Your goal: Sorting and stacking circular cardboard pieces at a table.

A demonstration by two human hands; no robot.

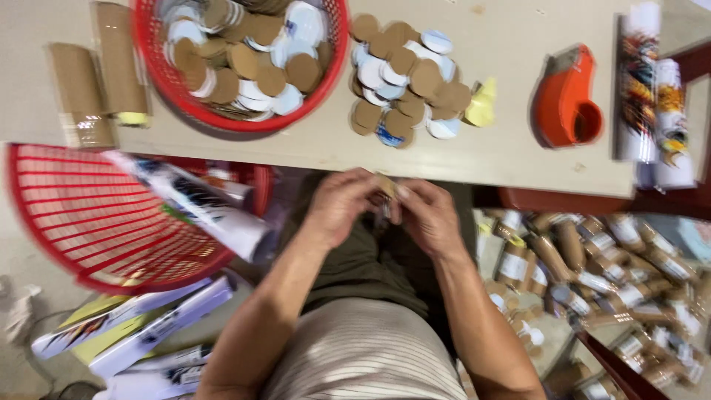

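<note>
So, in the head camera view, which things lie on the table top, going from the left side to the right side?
Brown cardboard tubes → round red plastic basket holding cardboard discs → loose pile of brown and white round cardboard discs → small yellow piece → orange tape dispenser → white printed paper rolls.

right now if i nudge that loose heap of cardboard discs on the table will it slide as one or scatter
The disc heap would likely scatter: the round pieces lie loosely overlapped, not stacked or bound. Each looks thin and flat, so probably light, sliding rather than rolling. Those at the front sit near the table edge, so a push that way could drop some off.
</note>
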